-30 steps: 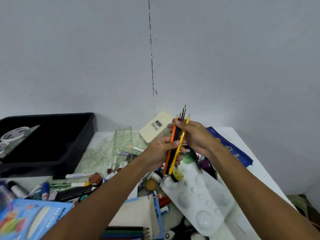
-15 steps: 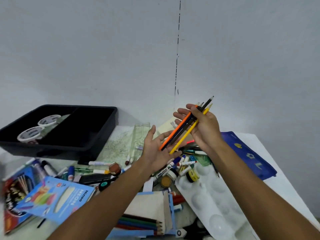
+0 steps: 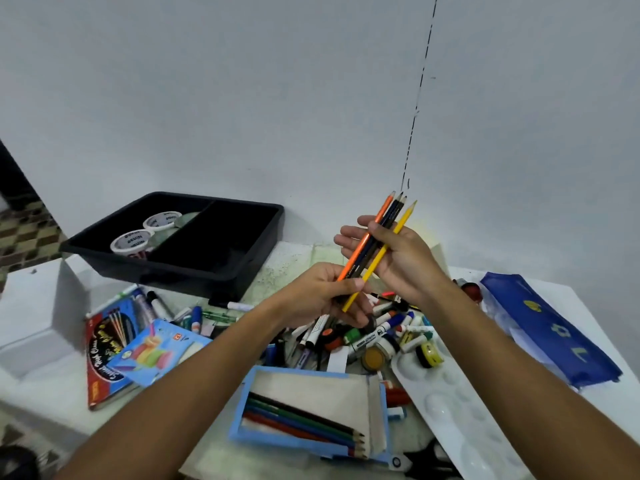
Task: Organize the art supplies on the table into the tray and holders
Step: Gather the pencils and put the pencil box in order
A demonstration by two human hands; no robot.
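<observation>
Pencils [image 3: 375, 247], a small bundle, tips up, held above the cluttered surface [image 3: 585, 306]. Your left hand [image 3: 325, 294] pinches their lower ends; your right hand [image 3: 398, 258] curls around the middle. Black tray [image 3: 214, 268] back left, pencil box [image 3: 311, 410] near you.

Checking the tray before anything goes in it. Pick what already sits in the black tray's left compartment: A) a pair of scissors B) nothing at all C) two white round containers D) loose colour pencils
C: two white round containers stand in the left compartment of the black tray, while the loose pencils are held above the table by the left hand and right hand.
</observation>
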